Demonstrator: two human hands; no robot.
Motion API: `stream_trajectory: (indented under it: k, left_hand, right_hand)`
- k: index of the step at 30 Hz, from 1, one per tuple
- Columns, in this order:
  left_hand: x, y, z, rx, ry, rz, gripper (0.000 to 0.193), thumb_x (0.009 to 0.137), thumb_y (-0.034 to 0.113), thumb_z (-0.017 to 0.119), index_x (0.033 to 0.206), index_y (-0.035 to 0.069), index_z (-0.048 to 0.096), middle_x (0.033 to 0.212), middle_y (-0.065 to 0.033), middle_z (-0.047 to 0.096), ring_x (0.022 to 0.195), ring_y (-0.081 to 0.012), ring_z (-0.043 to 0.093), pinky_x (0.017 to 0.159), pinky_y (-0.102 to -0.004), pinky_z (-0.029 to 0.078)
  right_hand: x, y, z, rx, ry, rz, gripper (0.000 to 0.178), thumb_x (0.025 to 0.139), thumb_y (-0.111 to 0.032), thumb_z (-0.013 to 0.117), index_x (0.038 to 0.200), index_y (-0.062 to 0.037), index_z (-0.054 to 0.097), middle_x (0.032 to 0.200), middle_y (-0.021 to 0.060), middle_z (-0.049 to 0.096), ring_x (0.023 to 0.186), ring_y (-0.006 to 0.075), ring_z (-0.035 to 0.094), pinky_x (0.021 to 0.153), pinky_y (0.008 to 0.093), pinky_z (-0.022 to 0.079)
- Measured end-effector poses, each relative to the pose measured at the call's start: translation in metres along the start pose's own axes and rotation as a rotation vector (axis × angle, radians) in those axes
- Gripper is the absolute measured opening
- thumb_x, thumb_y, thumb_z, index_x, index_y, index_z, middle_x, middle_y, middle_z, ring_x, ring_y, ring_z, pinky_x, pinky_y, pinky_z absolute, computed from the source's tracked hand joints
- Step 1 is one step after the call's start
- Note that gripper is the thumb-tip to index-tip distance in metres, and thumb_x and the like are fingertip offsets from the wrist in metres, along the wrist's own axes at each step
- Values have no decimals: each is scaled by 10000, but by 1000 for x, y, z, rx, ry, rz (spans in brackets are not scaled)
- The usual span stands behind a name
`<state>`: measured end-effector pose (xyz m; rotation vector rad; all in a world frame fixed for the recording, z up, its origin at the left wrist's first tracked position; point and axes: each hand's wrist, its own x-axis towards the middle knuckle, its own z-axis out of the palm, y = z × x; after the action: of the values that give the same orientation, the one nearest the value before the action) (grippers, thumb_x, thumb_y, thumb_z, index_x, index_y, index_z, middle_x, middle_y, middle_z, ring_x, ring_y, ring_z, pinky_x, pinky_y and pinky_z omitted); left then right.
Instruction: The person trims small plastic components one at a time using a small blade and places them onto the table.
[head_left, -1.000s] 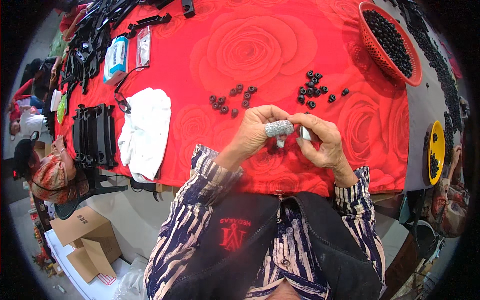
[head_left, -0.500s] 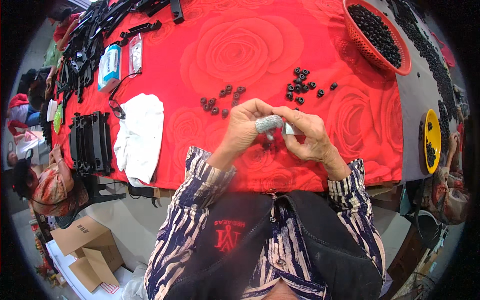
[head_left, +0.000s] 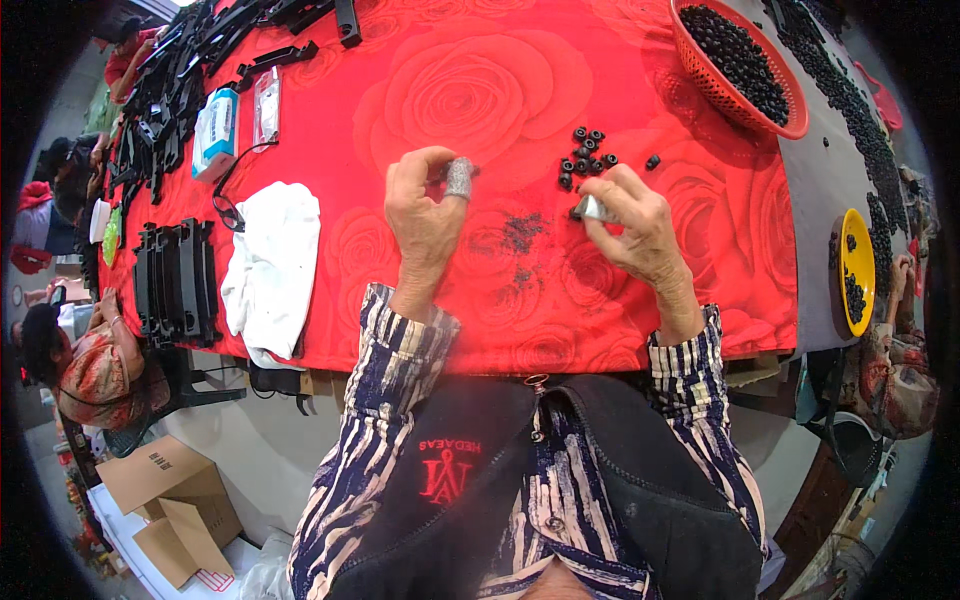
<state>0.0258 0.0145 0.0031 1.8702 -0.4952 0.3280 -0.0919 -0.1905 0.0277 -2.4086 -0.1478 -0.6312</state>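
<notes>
My left hand hovers over the red tablecloth with its fingers curled in and its thumb wrapped in a grey covering. A dark bit shows by the thumb tip, but what the fingers pinch is mostly hidden. On the right, my right hand is closed on a small flat silver blade-like piece. Its fingertips are just below a cluster of small black ring-shaped parts, with one black part partly hidden beside the silver piece. Black crumbs lie on the cloth between my hands.
A red basket of black parts stands far right; a yellow dish is nearer. On the left are a white cloth, glasses, a tissue pack and stacked black bars. Other people sit at both sides.
My hands have parted: the left moved up and left, over where several black parts lay, and the right moved up toward the right cluster. Crumbs beneath them now show.
</notes>
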Motion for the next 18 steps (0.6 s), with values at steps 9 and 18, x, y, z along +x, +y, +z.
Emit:
stream_trajectory:
  k: [9,18]
  left_hand:
    - [4,3,-7,652,9,104,182,672,158,703,836,123,632,783,-9,604,838,-223,535,770,-385,414]
    - [-13,30,5,-200,-200,82,115,816,75,643,927,50,626,833,-49,624,766,-139,592,611,-281,490]
  right_hand:
    - [-7,-5,16,-275,-87,-14,178,694,-106,652,824,-71,537,814,61,475,713,241,576,556,371,483]
    - [-2,-12,9,326,13,32,211,689,-14,666,890,-58,623,845,59,541,706,183,570,601,294,464]
